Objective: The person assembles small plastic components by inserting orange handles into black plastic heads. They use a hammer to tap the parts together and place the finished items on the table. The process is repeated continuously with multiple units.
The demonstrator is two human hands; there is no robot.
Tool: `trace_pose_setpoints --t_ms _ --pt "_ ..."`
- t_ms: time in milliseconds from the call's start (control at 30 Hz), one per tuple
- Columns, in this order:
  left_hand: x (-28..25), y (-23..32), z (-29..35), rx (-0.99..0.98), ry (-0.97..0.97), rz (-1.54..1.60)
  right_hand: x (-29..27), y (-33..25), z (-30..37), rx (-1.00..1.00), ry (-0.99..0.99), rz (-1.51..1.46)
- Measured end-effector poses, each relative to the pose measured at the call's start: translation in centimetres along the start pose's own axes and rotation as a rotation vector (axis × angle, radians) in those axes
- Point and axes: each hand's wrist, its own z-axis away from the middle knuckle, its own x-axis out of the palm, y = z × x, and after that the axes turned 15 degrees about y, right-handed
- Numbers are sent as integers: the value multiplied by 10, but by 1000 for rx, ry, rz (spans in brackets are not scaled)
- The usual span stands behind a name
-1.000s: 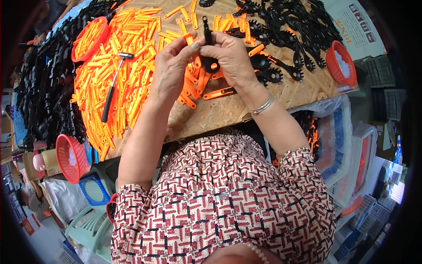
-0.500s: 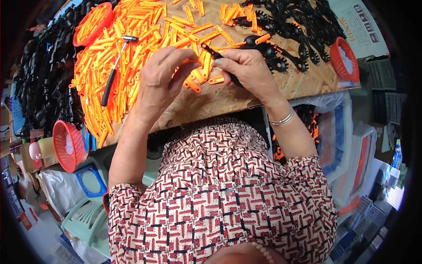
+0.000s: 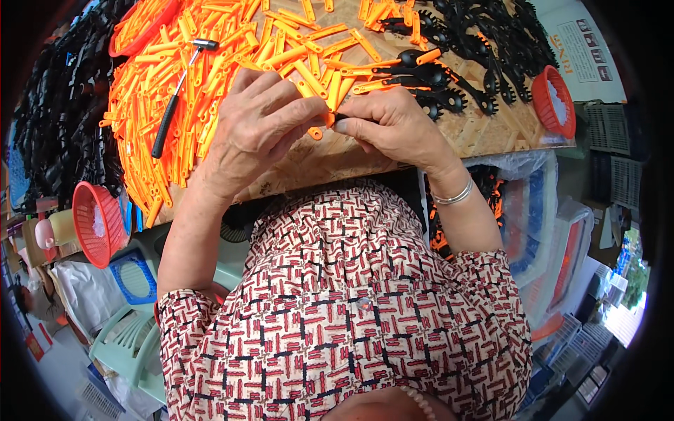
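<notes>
Over the front of the table my two hands meet. My left hand [image 3: 270,119] is closed on an orange plastic handle piece [image 3: 331,119], mostly hidden by the fingers. My right hand [image 3: 400,130] grips a black utensil [image 3: 341,118]; only a bit of its dark stem shows at the fingertips, touching or close against the orange piece. Left of my hands spreads a heap of orange handle pieces [image 3: 210,91], with a small hammer [image 3: 168,116] lying on top. Beyond my right hand lie black spoons and pasta servers [image 3: 428,74], some with orange handles fitted.
A red basket [image 3: 553,102] stands at the table's right end. Another red basket [image 3: 100,224] sits low at the left, and one with orange pieces [image 3: 151,31] at the upper left. Dark parts [image 3: 63,105] are heaped far left. A green plastic chair [image 3: 133,347] is lower left.
The black stem that stuck up from my right hand is now lowered, its end against the orange piece in my left hand. My hands have come together. The whole view has shifted slightly.
</notes>
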Motion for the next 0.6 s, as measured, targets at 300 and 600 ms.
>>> trace_pose_setpoints --t_ms 300,600 --pt "2 13 8 -121 -75 1 4 7 10 -404 81 200" --pt "-3 40 34 -213 -162 40 21 16 48 -286 27 196"
